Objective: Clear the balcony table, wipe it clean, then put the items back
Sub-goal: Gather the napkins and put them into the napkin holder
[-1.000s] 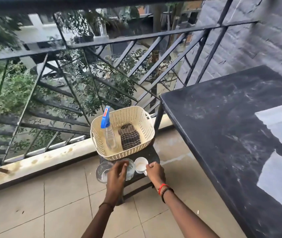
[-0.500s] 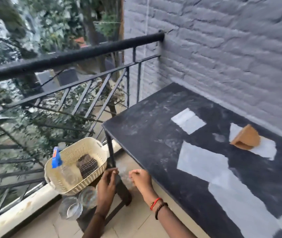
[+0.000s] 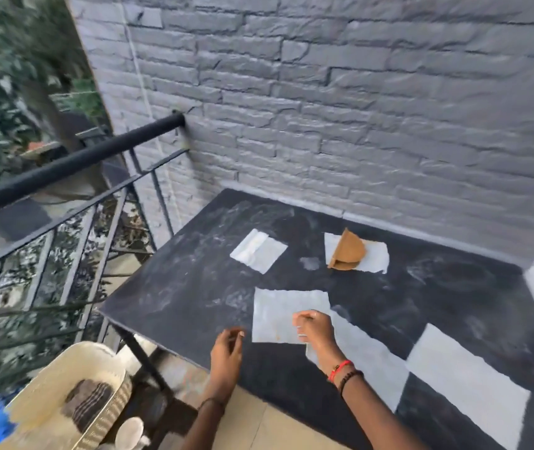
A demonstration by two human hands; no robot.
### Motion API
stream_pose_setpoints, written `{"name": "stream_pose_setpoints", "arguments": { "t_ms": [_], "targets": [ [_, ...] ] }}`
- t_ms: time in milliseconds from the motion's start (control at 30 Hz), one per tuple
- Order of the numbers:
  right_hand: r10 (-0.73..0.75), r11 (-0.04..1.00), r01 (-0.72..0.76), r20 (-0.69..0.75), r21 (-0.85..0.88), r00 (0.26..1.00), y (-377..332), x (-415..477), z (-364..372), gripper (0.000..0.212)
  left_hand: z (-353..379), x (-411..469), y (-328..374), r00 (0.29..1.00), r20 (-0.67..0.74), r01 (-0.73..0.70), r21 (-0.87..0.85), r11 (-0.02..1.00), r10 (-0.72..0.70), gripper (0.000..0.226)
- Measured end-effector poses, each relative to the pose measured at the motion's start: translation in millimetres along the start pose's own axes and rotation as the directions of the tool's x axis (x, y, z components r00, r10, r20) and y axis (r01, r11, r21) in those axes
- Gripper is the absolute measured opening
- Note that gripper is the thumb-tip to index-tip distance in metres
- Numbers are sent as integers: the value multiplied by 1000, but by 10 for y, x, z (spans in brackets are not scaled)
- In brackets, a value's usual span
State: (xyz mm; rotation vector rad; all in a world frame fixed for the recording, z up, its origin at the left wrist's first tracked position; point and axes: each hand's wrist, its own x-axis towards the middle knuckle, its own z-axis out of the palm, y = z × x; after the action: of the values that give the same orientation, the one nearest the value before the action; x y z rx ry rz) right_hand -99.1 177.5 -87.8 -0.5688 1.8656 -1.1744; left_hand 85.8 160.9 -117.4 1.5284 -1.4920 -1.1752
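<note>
Your right hand (image 3: 316, 329) was low over the near sheet (image 3: 275, 315) on the table (image 3: 187, 287), fingers curled at its edge; whether they pinched the paper I could not tell. Your left hand (image 3: 226, 349) hovered at the table's front edge, loosely curled and holding nothing. Other sheets (image 3: 258, 250) lay farther back and to the right. A brown holder (image 3: 347, 251) stood tilted on one of them near the wall (image 3: 356, 125).

I judged the paper light, limp and easy to tear or lose to a breeze. You would have done best to pinch a corner, slide it to the edge and support it from below with the free hand. The holder looked stiff and light, best taken by its curved top. The basket (image 3: 77, 350), with a cloth (image 3: 88, 404) in it, sat below left.
</note>
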Motion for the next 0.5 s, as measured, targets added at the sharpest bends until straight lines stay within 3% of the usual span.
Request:
{"name": "stream_pose_setpoints", "arguments": {
  "t_ms": [267, 500],
  "targets": [
    [124, 986, -107, -130, 131, 984, -122, 855, -1060, 29, 969, 556, 523, 990, 137, -18, -32, 999, 22, 11],
    [194, 948, -137, -183, 287, 964, -368, 1621, -1535, 23, 1890, 1103, 971, 969, 230, -116, 117, 986, 87, 19]
  ]
}}
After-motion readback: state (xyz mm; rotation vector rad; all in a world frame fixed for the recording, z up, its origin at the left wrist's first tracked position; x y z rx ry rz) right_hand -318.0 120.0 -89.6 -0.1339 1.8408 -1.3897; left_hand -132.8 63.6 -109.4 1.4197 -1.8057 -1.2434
